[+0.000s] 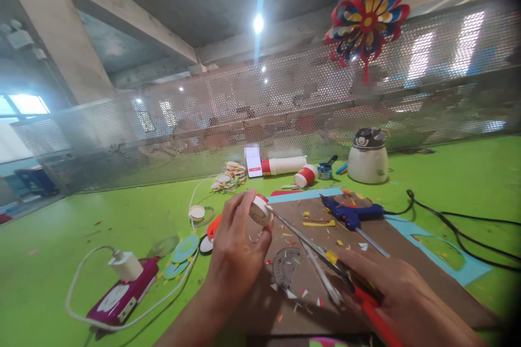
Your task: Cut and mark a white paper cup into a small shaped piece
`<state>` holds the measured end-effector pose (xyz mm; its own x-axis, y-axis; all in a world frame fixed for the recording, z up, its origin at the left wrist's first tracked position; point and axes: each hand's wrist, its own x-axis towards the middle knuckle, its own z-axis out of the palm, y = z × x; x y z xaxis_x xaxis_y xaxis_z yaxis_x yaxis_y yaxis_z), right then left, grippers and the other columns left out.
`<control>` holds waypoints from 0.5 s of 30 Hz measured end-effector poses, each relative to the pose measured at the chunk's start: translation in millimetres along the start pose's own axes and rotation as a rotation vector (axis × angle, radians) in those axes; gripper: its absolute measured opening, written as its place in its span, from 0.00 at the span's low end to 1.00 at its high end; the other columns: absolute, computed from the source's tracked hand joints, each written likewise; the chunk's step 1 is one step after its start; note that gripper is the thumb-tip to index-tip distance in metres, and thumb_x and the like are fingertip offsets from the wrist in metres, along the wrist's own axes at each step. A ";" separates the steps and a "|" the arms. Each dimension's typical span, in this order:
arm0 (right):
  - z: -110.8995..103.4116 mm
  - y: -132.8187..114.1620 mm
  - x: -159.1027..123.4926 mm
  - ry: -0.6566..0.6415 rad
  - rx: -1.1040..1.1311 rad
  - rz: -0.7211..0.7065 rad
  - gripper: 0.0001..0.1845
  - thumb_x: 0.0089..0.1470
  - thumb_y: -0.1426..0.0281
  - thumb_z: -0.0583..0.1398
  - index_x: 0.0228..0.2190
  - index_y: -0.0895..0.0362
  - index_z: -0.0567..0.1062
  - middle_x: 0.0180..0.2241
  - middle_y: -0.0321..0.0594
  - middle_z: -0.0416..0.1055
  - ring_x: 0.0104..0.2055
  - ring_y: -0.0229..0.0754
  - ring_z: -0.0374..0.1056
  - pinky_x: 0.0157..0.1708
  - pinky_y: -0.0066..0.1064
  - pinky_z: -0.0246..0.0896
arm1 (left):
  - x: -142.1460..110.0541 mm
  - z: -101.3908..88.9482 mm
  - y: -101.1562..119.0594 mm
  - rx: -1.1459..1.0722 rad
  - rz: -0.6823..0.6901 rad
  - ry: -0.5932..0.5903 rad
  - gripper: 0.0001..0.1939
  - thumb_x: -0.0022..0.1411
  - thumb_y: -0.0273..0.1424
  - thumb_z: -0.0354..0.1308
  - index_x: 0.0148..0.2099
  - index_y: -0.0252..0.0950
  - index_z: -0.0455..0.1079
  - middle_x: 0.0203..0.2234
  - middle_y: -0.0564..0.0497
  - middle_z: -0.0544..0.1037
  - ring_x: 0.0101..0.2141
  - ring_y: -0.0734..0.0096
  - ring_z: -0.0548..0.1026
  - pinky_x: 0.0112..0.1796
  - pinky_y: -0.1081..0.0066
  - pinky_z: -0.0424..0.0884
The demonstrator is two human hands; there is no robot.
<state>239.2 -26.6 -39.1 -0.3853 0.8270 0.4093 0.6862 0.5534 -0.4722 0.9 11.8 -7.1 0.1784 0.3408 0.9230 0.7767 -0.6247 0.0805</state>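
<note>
My left hand (240, 244) pinches a short, round cut-off piece of a paper cup (260, 212), white with a red band, between thumb and fingers. In my right hand (402, 293) is a pair of scissors (321, 249) with red handles, closed around by the fingers. The tip of the scissors' long metal blade reaches the right edge of the cup piece. A second slim silvery strip angles down below the blade; I cannot tell whether it is part of the scissors. Beneath both hands lies a brown board (299, 309) with a clear protractor (287, 268).
Paper scraps (319, 223) litter the board. A blue glue gun (352, 211) with a black cord lies right. Behind stand a white kettle-like jug (368, 160), a red-white cup (305, 175) and a phone (254, 165). At left is a purple power strip (122, 293) with a white cable.
</note>
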 end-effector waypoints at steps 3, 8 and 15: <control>-2.9 -2.2 0.5 0.002 0.024 0.020 0.09 0.55 0.71 0.57 0.36 0.50 0.76 0.29 0.35 0.78 0.29 0.43 0.74 0.28 0.30 0.68 | 2.3 -2.0 -1.9 0.002 0.013 -0.023 0.27 0.59 0.22 0.59 0.60 0.36 0.61 0.49 0.42 0.71 0.50 0.59 0.72 0.50 0.58 0.74; -4.6 -0.2 1.5 -0.004 0.004 0.035 0.09 0.56 0.70 0.57 0.35 0.50 0.77 0.31 0.36 0.79 0.30 0.44 0.75 0.28 0.30 0.69 | 2.1 -4.6 -7.6 -0.021 -0.020 -0.051 0.28 0.57 0.21 0.59 0.60 0.37 0.62 0.50 0.43 0.71 0.52 0.58 0.71 0.52 0.56 0.72; -10.5 10.8 6.5 0.155 0.002 0.068 0.17 0.55 0.68 0.56 0.43 0.56 0.79 0.39 0.45 0.81 0.36 0.50 0.78 0.34 0.34 0.73 | 3.9 -1.4 -12.7 -0.382 -0.273 -0.083 0.27 0.58 0.26 0.62 0.60 0.40 0.64 0.53 0.45 0.70 0.50 0.63 0.74 0.50 0.63 0.75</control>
<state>250.5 -16.4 -33.3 -0.2382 0.8378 0.4913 0.7062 0.4967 -0.5045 -9.1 20.1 -4.0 0.0585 0.5741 0.8167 0.5269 -0.7126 0.4632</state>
